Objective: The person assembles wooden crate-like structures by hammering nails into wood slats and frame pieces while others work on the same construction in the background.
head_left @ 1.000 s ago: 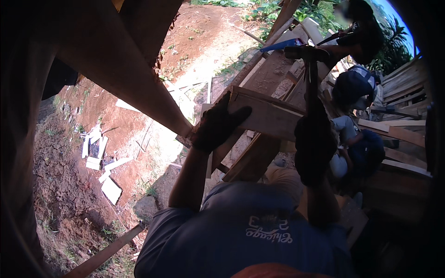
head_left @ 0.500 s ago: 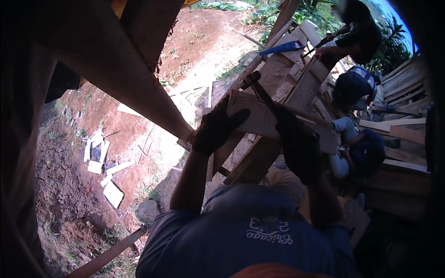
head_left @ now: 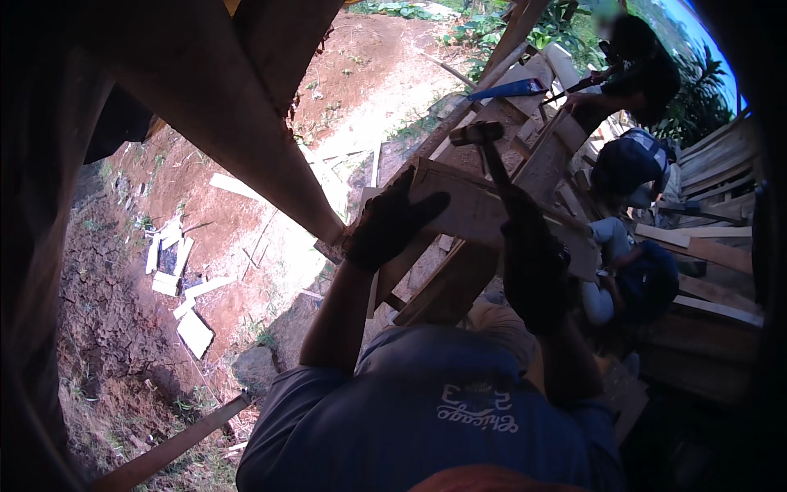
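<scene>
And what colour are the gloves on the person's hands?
The left glove and right glove look black in the shade, best seen in the head view.

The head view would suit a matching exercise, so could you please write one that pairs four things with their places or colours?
Things
1. Hammer
2. Left hand
3. Rock
4. Shirt

Places or colours
A. Grey, at the lower left of the picture
B. At the left end of a board, thumb over its face
C. Blue, at the bottom centre
D. Gripped by the right hand

Pairs: 1-D, 2-B, 3-A, 4-C
</scene>
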Motion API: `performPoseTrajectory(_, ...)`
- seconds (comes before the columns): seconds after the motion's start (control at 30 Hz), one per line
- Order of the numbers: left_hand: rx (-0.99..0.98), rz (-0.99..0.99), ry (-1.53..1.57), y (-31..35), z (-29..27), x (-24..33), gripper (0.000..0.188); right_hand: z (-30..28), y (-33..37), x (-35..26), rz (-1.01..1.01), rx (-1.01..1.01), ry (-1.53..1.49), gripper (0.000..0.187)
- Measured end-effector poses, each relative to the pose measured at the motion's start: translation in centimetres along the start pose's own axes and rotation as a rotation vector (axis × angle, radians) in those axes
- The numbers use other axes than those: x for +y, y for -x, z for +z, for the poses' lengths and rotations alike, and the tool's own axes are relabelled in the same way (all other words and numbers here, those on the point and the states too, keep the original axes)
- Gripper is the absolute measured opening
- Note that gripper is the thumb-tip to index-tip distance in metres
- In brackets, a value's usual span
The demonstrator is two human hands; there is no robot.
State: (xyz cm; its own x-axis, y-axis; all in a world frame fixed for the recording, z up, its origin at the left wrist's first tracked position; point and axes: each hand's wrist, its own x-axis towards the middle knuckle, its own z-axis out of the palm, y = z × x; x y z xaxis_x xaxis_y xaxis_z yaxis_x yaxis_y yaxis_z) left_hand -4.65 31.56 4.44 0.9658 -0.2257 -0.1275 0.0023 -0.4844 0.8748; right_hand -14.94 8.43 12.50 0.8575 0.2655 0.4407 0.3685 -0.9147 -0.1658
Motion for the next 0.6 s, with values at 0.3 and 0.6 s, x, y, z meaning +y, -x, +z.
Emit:
performPoseTrajectory(0.3,-0.268,0.058,-0.011,-0.6,-2.3,-0.7,0.113,0.4,0.7,1.2,0.107,-0.018,-0.142,0.043)
performPoseTrajectory(0.6,-0.216,-0.076,0.038,0.5,-1.3,-0.7,0.114,0.7,1.6,2.5,0.158,-0.165,0.081,0.045)
